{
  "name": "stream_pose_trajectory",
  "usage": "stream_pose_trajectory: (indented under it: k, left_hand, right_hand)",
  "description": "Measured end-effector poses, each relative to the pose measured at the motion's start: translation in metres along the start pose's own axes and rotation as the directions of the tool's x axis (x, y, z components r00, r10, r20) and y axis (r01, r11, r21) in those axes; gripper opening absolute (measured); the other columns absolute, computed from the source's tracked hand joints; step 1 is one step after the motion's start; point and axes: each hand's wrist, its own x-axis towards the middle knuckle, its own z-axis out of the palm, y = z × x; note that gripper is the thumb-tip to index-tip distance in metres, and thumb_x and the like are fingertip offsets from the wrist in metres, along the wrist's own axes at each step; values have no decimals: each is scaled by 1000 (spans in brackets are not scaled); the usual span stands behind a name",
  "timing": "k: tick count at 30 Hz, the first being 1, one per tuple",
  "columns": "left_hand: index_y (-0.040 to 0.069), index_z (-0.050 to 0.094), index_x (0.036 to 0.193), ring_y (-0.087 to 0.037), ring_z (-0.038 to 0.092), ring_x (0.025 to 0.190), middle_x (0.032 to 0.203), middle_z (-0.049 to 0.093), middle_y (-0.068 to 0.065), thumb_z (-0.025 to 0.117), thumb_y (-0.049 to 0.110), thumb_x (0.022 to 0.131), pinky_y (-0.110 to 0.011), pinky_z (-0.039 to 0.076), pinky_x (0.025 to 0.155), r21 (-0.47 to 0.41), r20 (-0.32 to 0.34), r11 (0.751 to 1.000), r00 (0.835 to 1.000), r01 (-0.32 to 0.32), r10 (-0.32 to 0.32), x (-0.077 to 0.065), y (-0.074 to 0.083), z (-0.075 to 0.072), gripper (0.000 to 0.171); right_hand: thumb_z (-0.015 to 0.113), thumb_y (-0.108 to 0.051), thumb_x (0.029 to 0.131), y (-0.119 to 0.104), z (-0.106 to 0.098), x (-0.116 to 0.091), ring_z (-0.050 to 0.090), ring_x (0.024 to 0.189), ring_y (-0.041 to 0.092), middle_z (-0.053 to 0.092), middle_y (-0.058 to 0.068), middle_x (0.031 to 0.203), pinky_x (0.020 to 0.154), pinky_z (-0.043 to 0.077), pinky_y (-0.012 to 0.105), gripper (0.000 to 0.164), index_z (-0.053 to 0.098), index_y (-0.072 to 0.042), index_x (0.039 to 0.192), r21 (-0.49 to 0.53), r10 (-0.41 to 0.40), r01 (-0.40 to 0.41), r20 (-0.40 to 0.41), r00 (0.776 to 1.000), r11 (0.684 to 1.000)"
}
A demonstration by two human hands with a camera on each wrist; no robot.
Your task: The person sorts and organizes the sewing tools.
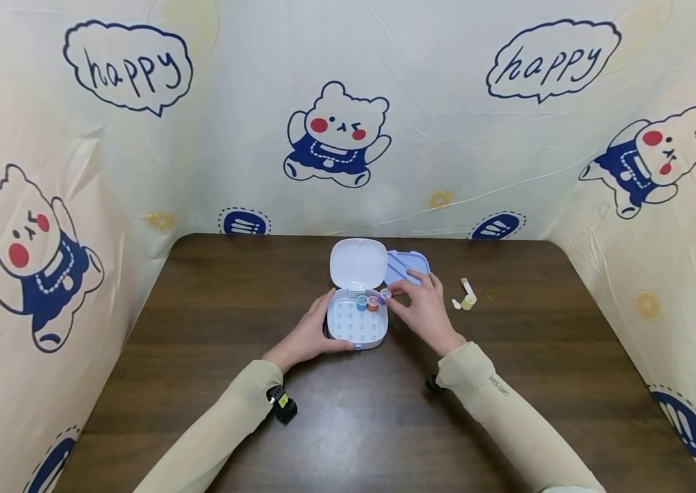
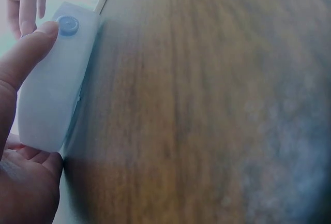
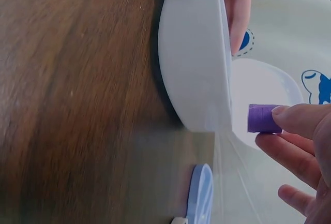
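Extends in from the near edge along two pale sleeves (image 1: 224, 421), with black wrist cameras (image 1: 286, 411) strapped on, over a dark brown wooden table (image 1: 348, 424). Grips the left side of a white box (image 1: 356, 332) with the left hand (image 1: 311, 332), thumb on the near wall beside a round blue button (image 2: 68, 25), other fingers curled about the left wall. Pinches a purple spool (image 3: 262, 119) between thumb and fingers of the right hand (image 1: 424, 308), little finger held apart, at the far right corner of the box. Holds that spool near upright, long axis rising from the table, one round end facing up and the other down; shows a narrow gap past the rim in the right wrist view. Just left of it, an orange spool (image 1: 373, 303), then a blue spool (image 1: 362, 302), both upright in the far row. Well to the right, on the table, a small yellow piece (image 1: 468, 302) by a pale stick-like piece (image 1: 467, 286). Farther, behind the box, a white lid (image 1: 358, 263) swung open; to its right, a light blue tray (image 1: 406, 264), partly hidden by fingers. Farthest, a pale cloth (image 1: 440, 150) printed with bears and "happy"
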Motion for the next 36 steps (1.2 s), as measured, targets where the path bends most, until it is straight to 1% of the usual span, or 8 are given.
stream_pose_trajectory:
  k: [4, 12, 19, 23, 31, 36]
  left_hand:
    - [12, 10, 168, -32, 30, 152, 170, 20, -17, 94, 46, 75, -52, 30, 122, -1, 2, 1000, 1000, -3, 3, 0, -1, 0, 130]
    - [9, 10, 168, -33, 30, 152, 169, 20, -19, 94, 43, 76, -52, 30, 122, 0, 2, 1000, 1000, -18, 18, -1, 1, -1, 129]
    - [7, 12, 167, -34, 33, 151, 168, 23, -20, 94, 42, 76, -53, 32, 121, -5, -8, 1000, 1000, -27, 27, -1, 1, 0, 128]
    - [9, 11, 168, -32, 33, 151, 169, 22, -18, 94, 42, 76, -51, 32, 121, 1, -5, 1000, 1000, -16, 16, -1, 1, 0, 128]
    - [11, 10, 168, -32, 32, 151, 169, 21, -17, 94, 43, 76, -51, 31, 122, -2, 0, 1000, 1000, -7, 7, -2, 1, 0, 129]
    - [9, 11, 168, -32, 33, 151, 169, 22, -18, 94, 43, 76, -52, 31, 121, 0, -10, 1000, 1000, -18, 18, -2, 1, 1, 128]
  right_hand:
    - [82, -20, 92, -5, 4, 2, 46, 142, 38, 80, 4, 98, 121, 12, 66, 17, 79, -10, 106, -11, -5, 6, 18, 1000, 1000]
    - [82, -23, 92, -13, 14, 4, 48, 140, 37, 80, 0, 96, 120, 15, 68, 16, 80, -15, 105, -32, -44, 45, 20, 999, 998]
    - [83, -23, 91, -18, 23, 6, 50, 138, 38, 80, 1, 95, 119, 17, 69, 16, 79, -14, 103, -41, -78, 78, 12, 997, 996]
    - [83, -24, 91, -20, 27, 6, 51, 137, 37, 80, 2, 93, 118, 18, 71, 16, 79, -13, 103, -44, -94, 94, 3, 996, 995]
    - [83, -22, 91, -26, 32, 8, 50, 137, 36, 80, 1, 92, 120, 15, 68, 17, 79, -12, 104, -29, -90, 90, 3, 996, 996]
    - [83, -23, 91, -27, 36, 10, 51, 136, 36, 80, 0, 92, 120, 15, 68, 16, 79, -13, 103, -40, -94, 94, 3, 996, 995]
